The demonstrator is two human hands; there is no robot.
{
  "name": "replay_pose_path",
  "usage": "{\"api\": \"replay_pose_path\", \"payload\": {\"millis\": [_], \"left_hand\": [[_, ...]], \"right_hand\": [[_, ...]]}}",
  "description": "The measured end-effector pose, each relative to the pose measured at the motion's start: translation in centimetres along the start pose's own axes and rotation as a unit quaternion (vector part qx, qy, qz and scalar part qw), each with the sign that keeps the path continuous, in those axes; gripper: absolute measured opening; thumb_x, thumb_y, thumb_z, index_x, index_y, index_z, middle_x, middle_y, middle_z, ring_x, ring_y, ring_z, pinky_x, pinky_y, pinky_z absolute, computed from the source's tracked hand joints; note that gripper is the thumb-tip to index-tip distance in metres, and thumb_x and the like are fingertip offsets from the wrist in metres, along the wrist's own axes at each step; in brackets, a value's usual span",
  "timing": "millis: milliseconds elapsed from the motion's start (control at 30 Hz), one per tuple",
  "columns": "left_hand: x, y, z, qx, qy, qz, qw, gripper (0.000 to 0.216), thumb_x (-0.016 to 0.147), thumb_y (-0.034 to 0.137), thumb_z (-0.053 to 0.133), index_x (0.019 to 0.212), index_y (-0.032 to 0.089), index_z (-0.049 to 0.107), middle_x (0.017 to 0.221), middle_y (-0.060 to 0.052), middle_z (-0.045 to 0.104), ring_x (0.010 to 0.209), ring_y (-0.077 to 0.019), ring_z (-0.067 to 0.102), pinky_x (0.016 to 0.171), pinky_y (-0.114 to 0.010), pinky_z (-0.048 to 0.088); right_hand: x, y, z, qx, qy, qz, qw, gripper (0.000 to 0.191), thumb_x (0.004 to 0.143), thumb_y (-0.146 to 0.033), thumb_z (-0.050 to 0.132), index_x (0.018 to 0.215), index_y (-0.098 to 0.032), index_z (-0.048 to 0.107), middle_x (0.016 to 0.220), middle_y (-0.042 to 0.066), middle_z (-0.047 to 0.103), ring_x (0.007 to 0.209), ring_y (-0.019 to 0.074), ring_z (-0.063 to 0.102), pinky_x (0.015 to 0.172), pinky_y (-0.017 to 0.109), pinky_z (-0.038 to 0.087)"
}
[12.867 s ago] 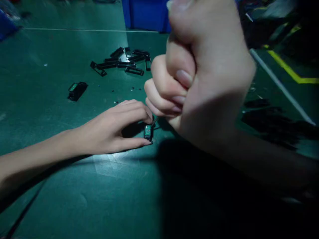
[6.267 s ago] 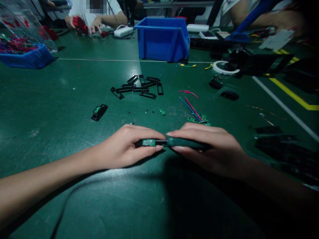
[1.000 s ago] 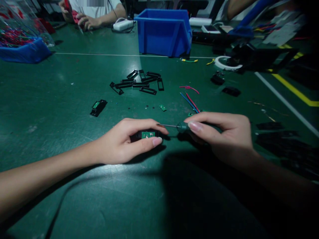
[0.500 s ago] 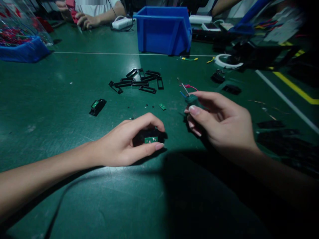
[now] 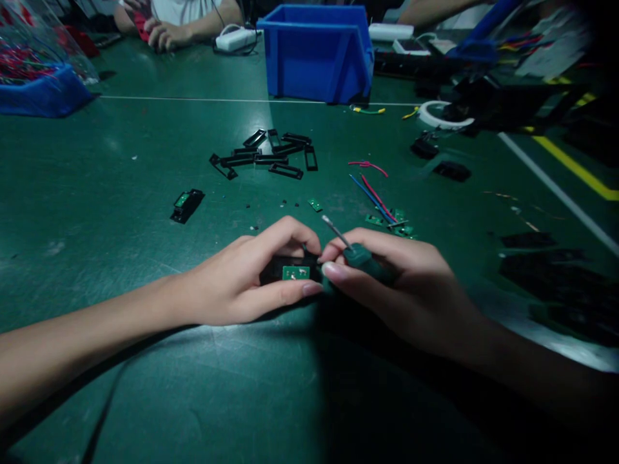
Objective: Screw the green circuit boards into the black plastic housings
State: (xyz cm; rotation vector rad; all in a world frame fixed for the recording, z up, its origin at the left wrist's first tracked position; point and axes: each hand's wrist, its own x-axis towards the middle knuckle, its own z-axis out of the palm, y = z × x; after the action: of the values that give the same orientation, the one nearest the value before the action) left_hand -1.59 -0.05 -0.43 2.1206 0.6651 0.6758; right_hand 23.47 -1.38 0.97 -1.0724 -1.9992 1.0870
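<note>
My left hand [image 5: 261, 277] rests on the green table, thumb and fingers closed around a black plastic housing [image 5: 271, 270]. A small green circuit board [image 5: 296, 273] shows on that housing, above my thumb. Close by on the right, my right hand [image 5: 387, 277] grips a screwdriver with a green handle [image 5: 360, 256]. Its metal shaft points up and to the left, over the far side of the housing. My right thumb and index fingertips meet at the housing's right end; whether they pinch something small there is too dim to tell.
Several black rectangular frames [image 5: 271, 159] lie beyond my hands. Left of them sits another black housing with a green board [image 5: 182, 200]. Loose boards and red and blue wires [image 5: 374, 196] lie past my right hand. A blue bin [image 5: 316, 58] stands behind; a co-worker's hands [image 5: 162, 32] are across the table.
My right hand has moved left and toward me with the screwdriver, up to the housing. Wires and boards it was covering now show. My left hand keeps its hold.
</note>
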Motion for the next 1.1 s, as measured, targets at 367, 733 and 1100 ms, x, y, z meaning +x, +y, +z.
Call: {"api": "replay_pose_path", "payload": {"millis": [367,733,1100], "left_hand": [[0.19,-0.15,0.26,0.015,-0.031,0.021,0.999,0.045,0.100,0.026,0.068,0.138,0.023,0.044,0.122,-0.005,0.071,0.107,-0.0159,0.076,0.088,-0.022,0.059],[0.14,0.32,0.07,0.022,-0.042,0.002,0.999,0.052,0.097,0.029,0.071,0.141,0.024,0.045,0.126,-0.009,0.070,0.112,-0.0235,0.074,0.090,-0.030,0.060],[0.24,0.28,-0.16,-0.138,-0.032,0.011,0.990,0.037,0.103,0.023,0.059,0.139,0.020,0.050,0.131,-0.009,0.065,0.116,-0.0187,0.067,0.095,-0.028,0.055]], "right_hand": [[0.19,-0.38,0.09,0.020,-0.084,-0.005,0.996,0.035,0.101,-0.038,0.066,0.074,-0.018,0.056,0.069,-0.007,0.048,0.063,0.0050,0.041,0.053,0.019,0.032],[0.47,-0.42,0.11,0.029,-0.079,0.047,0.995,0.039,0.096,-0.041,0.071,0.069,-0.018,0.055,0.066,-0.005,0.048,0.061,0.0077,0.038,0.052,0.023,0.029],[0.51,-0.31,0.01,0.056,-0.070,0.056,0.994,0.031,0.093,-0.033,0.076,0.073,-0.018,0.058,0.069,-0.006,0.049,0.064,0.0073,0.039,0.054,0.020,0.030]]}}
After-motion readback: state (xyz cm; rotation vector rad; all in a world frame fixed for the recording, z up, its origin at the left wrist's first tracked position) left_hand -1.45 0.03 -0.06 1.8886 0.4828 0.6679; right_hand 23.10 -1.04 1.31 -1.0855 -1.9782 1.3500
